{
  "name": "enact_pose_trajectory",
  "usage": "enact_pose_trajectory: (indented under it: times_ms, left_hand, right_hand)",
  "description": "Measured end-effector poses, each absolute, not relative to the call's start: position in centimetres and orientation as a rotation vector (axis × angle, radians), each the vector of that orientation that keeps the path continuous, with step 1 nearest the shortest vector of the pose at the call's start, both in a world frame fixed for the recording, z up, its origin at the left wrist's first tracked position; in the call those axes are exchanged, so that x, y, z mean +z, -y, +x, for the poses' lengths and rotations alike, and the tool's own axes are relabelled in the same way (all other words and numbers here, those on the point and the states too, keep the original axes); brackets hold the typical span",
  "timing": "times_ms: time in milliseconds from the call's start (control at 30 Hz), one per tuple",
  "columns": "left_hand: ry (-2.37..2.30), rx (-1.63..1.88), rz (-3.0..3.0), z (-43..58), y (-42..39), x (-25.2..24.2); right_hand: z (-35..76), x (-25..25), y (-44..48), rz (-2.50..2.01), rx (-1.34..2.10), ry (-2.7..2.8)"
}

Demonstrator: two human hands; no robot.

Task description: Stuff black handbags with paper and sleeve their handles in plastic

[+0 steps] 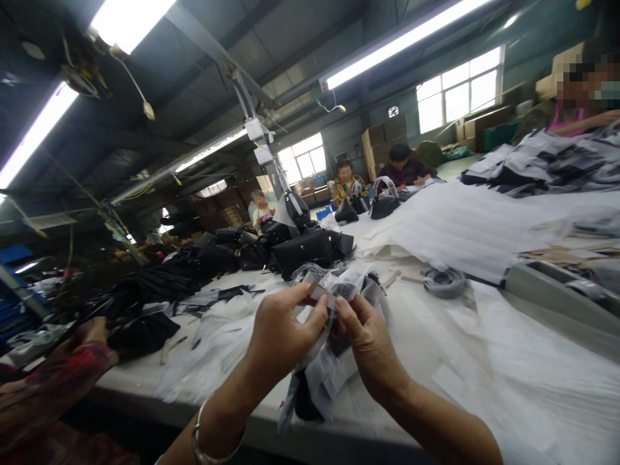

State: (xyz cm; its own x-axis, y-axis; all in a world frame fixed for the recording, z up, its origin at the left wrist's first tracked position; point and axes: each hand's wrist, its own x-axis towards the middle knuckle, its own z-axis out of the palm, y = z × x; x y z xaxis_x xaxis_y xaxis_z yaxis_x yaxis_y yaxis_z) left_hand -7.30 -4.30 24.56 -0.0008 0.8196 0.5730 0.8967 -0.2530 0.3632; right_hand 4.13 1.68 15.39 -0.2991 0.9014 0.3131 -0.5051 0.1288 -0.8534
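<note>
My left hand (283, 326) pinches a small pale strip (323, 296) between thumb and fingers; whether it is paper or tape I cannot tell. Against the strip's other end, my right hand (372, 345) is closed, its thumb and forefinger pressed together. Just behind my fingertips is a bag handle (346, 284) wrapped in thin, translucent film. Below it, a dark bag (310, 397) partly covered by whitish wrapping lies close to the table's front edge. My hands hide much of this bag.
Black handbags (303, 253) are heaped on the table (387, 423) beyond my hands. To the right lie a coil of grey strip (443, 283), white sheets (450, 226) and a grey tape dispenser (557, 294). A co-worker's sleeve (62, 381) reaches in at left. Several people sit farther back.
</note>
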Motion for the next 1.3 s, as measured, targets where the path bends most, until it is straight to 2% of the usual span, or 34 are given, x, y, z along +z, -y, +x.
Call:
enact_pose_trajectory:
  times_ms: [133, 300, 433, 700, 867, 1100, 1200, 1300]
  left_hand:
    - [1.821, -0.969, -2.218, -7.7, 4.9, 25.4]
    - [1.883, -1.042, -2.385, -8.4, 4.9, 25.9]
    - [1.887, -1.035, -2.294, -8.3, 4.6, 25.6]
    - [1.400, -0.482, -1.731, -6.2, 5.0, 22.0]
    - [1.399, -0.288, -1.585, -4.7, 5.1, 20.3]
    - [1.503, -0.467, -1.659, -5.0, 4.6, 18.2]
    - [1.494, -0.579, -1.775, -5.6, 4.9, 18.9]
    - [1.655, -0.863, -2.010, -6.8, 5.0, 21.0]
  right_hand:
    - [4.3, 15.6, -1.6, -0.456, 1.514, 1.187]
    - [4.6, 15.5, -1.4, -0.449, 1.524, 1.201]
    - [4.5, 15.5, -1.5, -0.431, 1.516, 1.185]
    - [3.5, 15.9, -1.3, -0.359, 1.582, 1.073]
    - [3.4, 16.0, -1.2, -0.326, 1.646, 1.013]
    - [4.1, 15.4, -1.6, -0.310, 1.683, 1.043]
    - [4.8, 15.4, -2.1, -0.350, 1.640, 1.135]
    - [5.8, 15.9, -2.8, -0.317, 1.669, 1.191]
